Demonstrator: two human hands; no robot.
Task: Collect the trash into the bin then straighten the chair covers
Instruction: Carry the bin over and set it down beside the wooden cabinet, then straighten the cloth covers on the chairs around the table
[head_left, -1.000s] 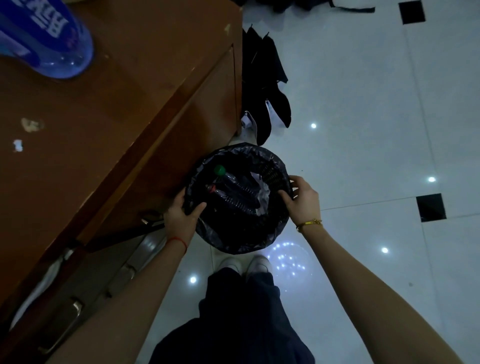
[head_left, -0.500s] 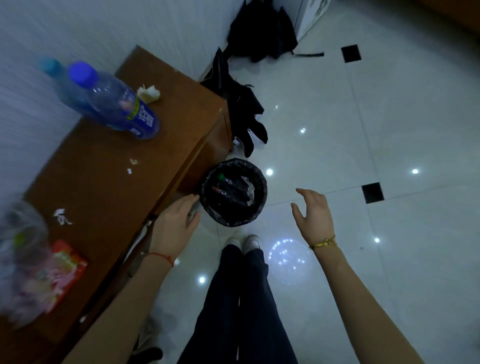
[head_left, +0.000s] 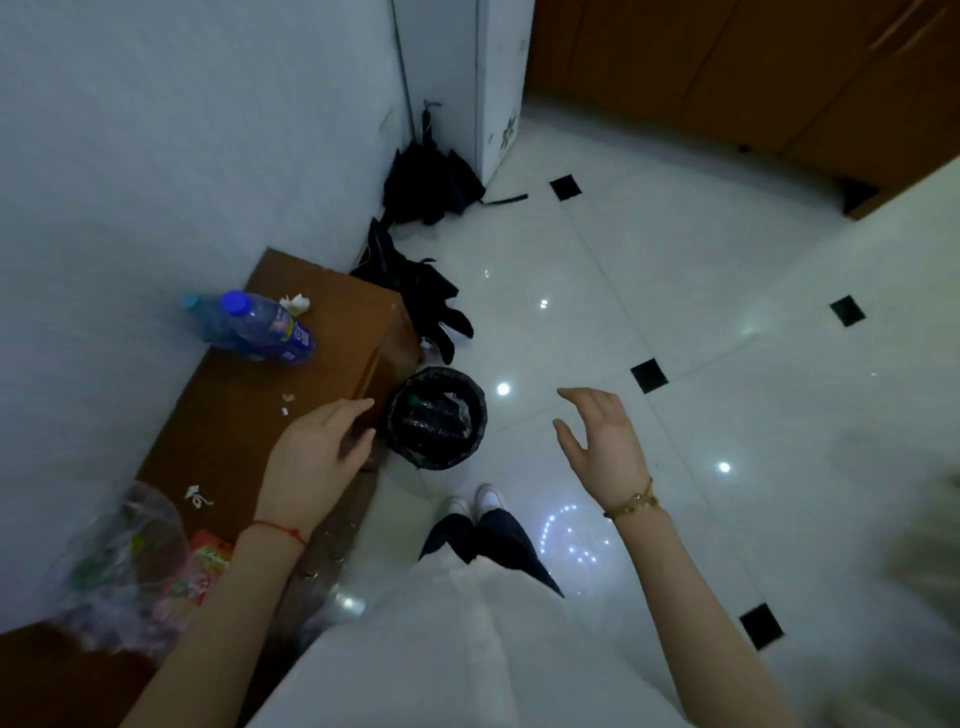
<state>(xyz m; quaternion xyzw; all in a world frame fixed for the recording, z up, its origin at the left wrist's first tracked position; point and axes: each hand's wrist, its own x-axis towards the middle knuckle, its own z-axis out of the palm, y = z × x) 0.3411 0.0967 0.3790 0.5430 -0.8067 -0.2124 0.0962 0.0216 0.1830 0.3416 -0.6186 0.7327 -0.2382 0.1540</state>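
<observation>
Both my hands loose, holding nothing: left hand (head_left: 317, 457) over cabinet (head_left: 311, 364) edge, right hand (head_left: 605, 436) above free floor (head_left: 675, 291); bin (head_left: 439, 415) btw them.

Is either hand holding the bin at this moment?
No. Both the left hand and the right hand are open in the air, clear of the bin on the floor.
</observation>
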